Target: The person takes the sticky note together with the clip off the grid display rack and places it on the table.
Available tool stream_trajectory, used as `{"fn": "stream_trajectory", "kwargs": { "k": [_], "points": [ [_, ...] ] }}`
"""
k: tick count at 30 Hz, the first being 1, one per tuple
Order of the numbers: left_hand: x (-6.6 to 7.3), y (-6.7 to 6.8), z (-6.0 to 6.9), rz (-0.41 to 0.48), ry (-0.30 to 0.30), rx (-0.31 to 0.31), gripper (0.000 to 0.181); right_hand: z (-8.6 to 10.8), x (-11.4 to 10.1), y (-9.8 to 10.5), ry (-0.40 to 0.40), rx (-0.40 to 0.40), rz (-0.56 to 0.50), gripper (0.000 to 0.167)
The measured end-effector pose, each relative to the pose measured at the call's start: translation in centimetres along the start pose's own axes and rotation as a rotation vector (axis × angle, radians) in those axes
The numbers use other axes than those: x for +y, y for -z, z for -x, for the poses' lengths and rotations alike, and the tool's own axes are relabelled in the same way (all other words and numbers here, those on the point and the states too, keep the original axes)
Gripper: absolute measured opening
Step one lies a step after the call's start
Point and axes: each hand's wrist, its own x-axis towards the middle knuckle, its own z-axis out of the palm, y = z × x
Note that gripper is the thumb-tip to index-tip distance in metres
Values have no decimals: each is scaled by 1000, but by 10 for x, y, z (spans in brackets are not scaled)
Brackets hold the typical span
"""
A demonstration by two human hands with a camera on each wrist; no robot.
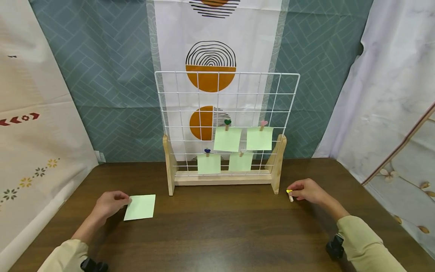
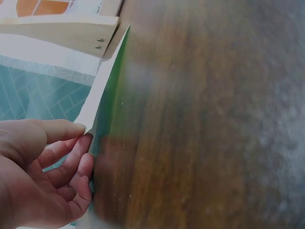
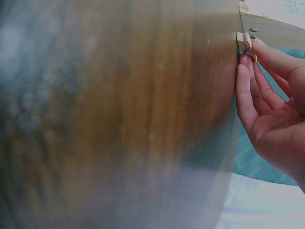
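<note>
A pale green paper square [image 1: 140, 207] is pinched at its edge between thumb and fingers of my left hand [image 1: 109, 205], low over the table's left side. In the left wrist view the paper [image 2: 101, 90] extends from the fingertips of the left hand [image 2: 45, 171]. My right hand [image 1: 308, 192] pinches a small wooden clip [image 1: 290, 196] with a yellow top, right of the rack. The right wrist view has the clip [image 3: 243, 42] at the fingertips of the right hand [image 3: 274, 100]. Several green squares [image 1: 227, 139] hang by clips on the white wire grid [image 1: 238, 93].
The grid stands on a wooden base [image 1: 222, 179] at the back of the brown table [image 1: 217, 234]. Behind it hangs a teal and white cloth [image 1: 112, 94]; pale patterned cloths hang at left and right. Black devices [image 1: 334, 247] are strapped to both wrists.
</note>
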Motion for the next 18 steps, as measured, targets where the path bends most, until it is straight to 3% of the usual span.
{"fn": "stream_trajectory", "kwargs": {
  "k": [18],
  "points": [
    [2, -4, 2, -12, -37, -28, 22, -1, 0, 0, -19, -9, -35, 23]
  ]
}}
